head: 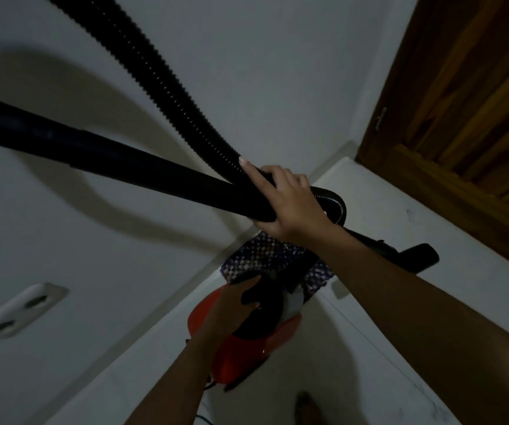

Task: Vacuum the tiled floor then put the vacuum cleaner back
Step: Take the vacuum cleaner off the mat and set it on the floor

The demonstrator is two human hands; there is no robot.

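A red and black vacuum cleaner (247, 354) sits low in the corner of the white tiled floor (369, 348). My left hand (231, 305) grips its black top handle. My right hand (287, 200) holds the smooth black tube (99, 157) together with the ribbed black hose (161, 75), which both run up and left toward the camera. The black floor nozzle (412, 256) lies on the tiles behind my right forearm.
A checked mat (265, 256) lies in the corner under the vacuum. White walls meet there, with a wall socket plate (17, 311) at lower left. A wooden door (467, 96) stands at right. A foot (306, 406) shows at the bottom edge.
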